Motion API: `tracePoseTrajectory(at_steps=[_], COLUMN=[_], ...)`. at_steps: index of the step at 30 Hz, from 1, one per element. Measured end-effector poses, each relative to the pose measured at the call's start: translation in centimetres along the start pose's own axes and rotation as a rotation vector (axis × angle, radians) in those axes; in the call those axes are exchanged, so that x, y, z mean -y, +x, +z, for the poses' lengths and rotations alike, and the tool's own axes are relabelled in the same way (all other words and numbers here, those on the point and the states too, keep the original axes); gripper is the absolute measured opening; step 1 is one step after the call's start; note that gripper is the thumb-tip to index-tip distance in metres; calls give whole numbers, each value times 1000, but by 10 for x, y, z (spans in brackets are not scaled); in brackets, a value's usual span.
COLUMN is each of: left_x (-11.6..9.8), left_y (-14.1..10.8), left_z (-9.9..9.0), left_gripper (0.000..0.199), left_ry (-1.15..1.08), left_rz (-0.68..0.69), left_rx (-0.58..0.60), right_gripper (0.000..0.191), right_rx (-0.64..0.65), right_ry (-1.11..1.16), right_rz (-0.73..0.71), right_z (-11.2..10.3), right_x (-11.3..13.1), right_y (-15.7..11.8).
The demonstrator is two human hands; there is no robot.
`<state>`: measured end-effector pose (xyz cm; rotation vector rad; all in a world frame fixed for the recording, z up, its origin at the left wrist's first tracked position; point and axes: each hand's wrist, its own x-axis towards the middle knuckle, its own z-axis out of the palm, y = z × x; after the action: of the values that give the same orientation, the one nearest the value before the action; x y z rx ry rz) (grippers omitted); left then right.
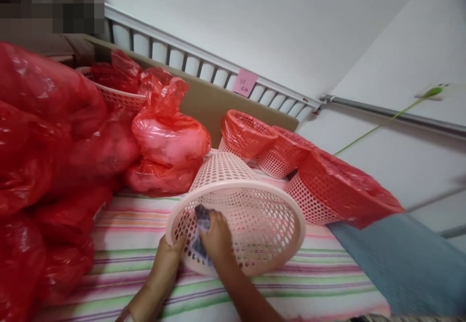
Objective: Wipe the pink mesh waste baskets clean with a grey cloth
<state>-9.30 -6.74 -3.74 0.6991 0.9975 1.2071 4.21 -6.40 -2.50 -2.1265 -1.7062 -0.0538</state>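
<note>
A: Head view: which object is occupying the centre?

B: A pink mesh basket [236, 184], lying tipped on a striped cloth cover [125, 237], its round mouth facing the wearer. This angle is apparently giving the arm easy reach inside.

A: How are the hands holding?

B: The left hand [169, 254] is gripping the rim near 8 o'clock on the mouth, thumb showing at the inner edge, other fingers largely hidden behind the wall. It is probably steadying the basket against the other hand's pressure. The right hand [220, 237] is closing around a bunched grey-blue rag [203, 217] inside the mouth, towards 9 o'clock. The rag is lying against the inner wall, presumably bunched to suit the grasp.

A: What is surrounding them?

B: Three lined baskets [313, 198] are standing from 12 to 2 o'clock of the held one; their red liners are folding over the rims, likely so as not to slip inward. A gathered red bag [171, 140] is resting at 10 to 11 o'clock, its top bunching upward. More filled red bags [61, 167] are piling against one another around 9 o'clock.
</note>
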Motion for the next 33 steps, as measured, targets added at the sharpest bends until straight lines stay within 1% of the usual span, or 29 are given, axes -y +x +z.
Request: tracePoseTrajectory(at_steps=[2, 4, 5, 7, 8, 10, 12, 15, 17, 19, 22, 25, 28, 30, 31, 33], left_x=[5, 11, 14, 21, 24, 31, 35, 38, 35, 28, 13, -2, -8, -9, -8, -7], left_y=[-4, -11, -16, -24, -27, -30, -29, -27, -28, -29, -25, -14, -4, -1, -1, -3], left_z=[-2, -3, -2, 1, 4, 8, 11, 13, 13, 14, 13, 10, 7, 6, 6, 7], left_gripper=[45, 44, 44, 40, 38, 37, 38, 33, 31, 34, 41, 49, 52, 50, 50, 49], left_ry=[-53, -75, -78, -86, -88, -83, -58, 4, 28, 27, 7, 9, 51, 57, 55, 56], left_rz=[18, 28, 21, -9, -16, -11, -24, -74, -79, -76, -82, -69, -25, -11, -5, 1], left_rx=[65, 113, 139, 188, 207, 217, 199, 160, 140, 128, 161, 165, 102, 83, 76, 59], right_gripper=[46, 53, 53, 51, 50, 48, 45, 35, 29, 28, 30, 32, 35, 34, 32, 31], right_rx=[23, 43, 52, 49, 36, -3, -31, -41, -34, -25, -9, 6, 4, 8, 11, 14], right_ry=[48, 100, 126, 172, 184, 177, 133, 12, -41, -49, -51, -59, -61, -60, -61, -52], right_rz=[-51, -77, -69, -16, 17, 52, 51, 98, 131, 134, 137, 152, 151, 137, 130, 100], right_z=[-6, -11, -14, -20, -22, -22, -18, -6, 3, 12, 23, 25, 19, 13, 9, 0], right_x=[-2, -11, -17, -26, -29, -30, -28, -27, -31, -38, -48, -53, -49, -41, -35, -23], right_y=[-43, -75, -85, -91, -88, -71, -44, 9, 43, 71, 95, 103, 99, 87, 76, 45])
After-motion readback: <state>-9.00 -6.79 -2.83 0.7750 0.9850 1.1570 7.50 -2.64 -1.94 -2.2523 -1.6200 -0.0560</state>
